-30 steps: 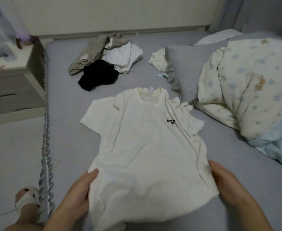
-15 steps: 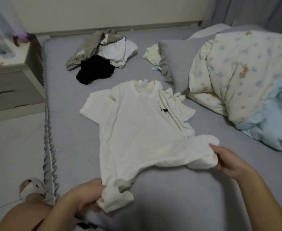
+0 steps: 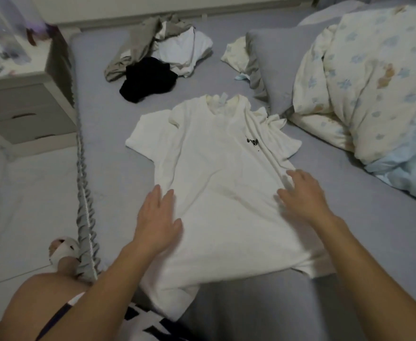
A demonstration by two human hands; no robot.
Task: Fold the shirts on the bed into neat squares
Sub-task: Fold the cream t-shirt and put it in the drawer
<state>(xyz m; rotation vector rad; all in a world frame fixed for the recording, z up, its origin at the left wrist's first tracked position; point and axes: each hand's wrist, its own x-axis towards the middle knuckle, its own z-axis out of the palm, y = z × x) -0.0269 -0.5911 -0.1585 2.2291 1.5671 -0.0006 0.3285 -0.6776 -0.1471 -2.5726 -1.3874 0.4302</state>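
A white T-shirt [image 3: 216,183] with a small black print on the chest lies face up on the grey bed [image 3: 108,134], collar pointing away from me. My left hand [image 3: 156,219] lies flat on the shirt's left side with straight fingers. On the right side of the shirt my right hand [image 3: 300,195] presses down, fingers spread and a little blurred. The hem near the bed's front edge is rumpled. A pile of other clothes [image 3: 160,57], grey, white and black, sits at the far end of the bed.
A grey pillow [image 3: 276,60] and a cream patterned duvet [image 3: 374,82] fill the bed's right side. A white nightstand [image 3: 17,94] stands left of the bed. My knee and slippered foot [image 3: 61,252] are at the bed's left edge.
Both hands have let go of the shirt's hem and now lie flat on its body. The shirt, lifted and bunched half a second ago, is spread out on the bed again.
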